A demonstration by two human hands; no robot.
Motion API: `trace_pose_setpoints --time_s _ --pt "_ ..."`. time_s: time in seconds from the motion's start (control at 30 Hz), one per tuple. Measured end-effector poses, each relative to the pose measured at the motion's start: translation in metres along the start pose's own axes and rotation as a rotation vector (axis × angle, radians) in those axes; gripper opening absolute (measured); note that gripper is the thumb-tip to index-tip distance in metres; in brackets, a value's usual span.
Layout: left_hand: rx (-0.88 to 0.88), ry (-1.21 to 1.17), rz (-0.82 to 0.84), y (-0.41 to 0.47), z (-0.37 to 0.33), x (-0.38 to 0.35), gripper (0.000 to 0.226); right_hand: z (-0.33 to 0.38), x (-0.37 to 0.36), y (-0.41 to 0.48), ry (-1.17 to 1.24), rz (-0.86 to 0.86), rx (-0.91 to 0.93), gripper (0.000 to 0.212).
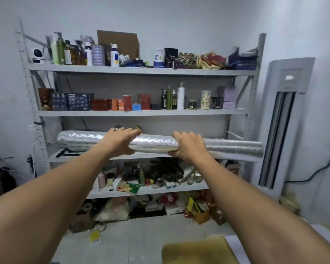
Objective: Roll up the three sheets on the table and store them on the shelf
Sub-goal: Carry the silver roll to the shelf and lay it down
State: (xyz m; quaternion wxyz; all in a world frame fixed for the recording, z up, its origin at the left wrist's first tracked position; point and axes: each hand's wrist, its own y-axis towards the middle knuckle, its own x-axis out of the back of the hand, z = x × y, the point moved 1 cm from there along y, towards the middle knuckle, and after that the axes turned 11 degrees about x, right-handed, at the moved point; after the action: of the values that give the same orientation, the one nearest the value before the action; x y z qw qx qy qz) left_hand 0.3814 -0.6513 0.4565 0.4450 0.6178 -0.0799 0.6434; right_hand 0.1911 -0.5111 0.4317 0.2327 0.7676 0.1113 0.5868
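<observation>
A rolled silver sheet (154,142) lies lengthwise on the third level of the grey metal shelf (80,158). My left hand (120,140) lies over the top of the roll, thumb below it. My right hand (189,146) wraps its right part, fingers curled over the top and thumb underneath. More silver roll shows to the left (80,137) and to the right (234,148), sticking out past the shelf post. I cannot tell whether these are parts of the same roll. A yellowish sheet (198,250) lies flat at the bottom of the view.
Bottles and boxes fill the upper shelf levels (141,70); jars, packets and clutter crowd the lower ones (151,189). A black tool (67,152) lies at the left of the third level. A tall air conditioner (286,121) stands at the right. A white table edge (322,233) shows at the lower right.
</observation>
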Motion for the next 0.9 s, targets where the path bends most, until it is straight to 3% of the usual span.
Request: trace_pose_setpoints --time_s 0.23,0.4,0.6,0.9 --pt "-0.096 -0.138 0.103 0.045 0.036 -0.104 0.068 0.023 -0.069 0.044 -0.084 0.136 -0.079 0.063" --pt "-0.175 -0.148 0.084 0.081 0.075 -0.138 0.066 0.050 -0.103 0.079 -0.066 0.160 -0.144 0.061" --pt "-0.242 -0.185 0.066 0.134 0.088 -0.190 0.060 0.042 -0.138 0.122 -0.105 0.205 -0.192 0.061" --pt "-0.265 -0.150 0.097 0.257 0.097 -0.274 0.061 -0.007 -0.245 0.216 -0.051 0.211 -0.207 0.057"
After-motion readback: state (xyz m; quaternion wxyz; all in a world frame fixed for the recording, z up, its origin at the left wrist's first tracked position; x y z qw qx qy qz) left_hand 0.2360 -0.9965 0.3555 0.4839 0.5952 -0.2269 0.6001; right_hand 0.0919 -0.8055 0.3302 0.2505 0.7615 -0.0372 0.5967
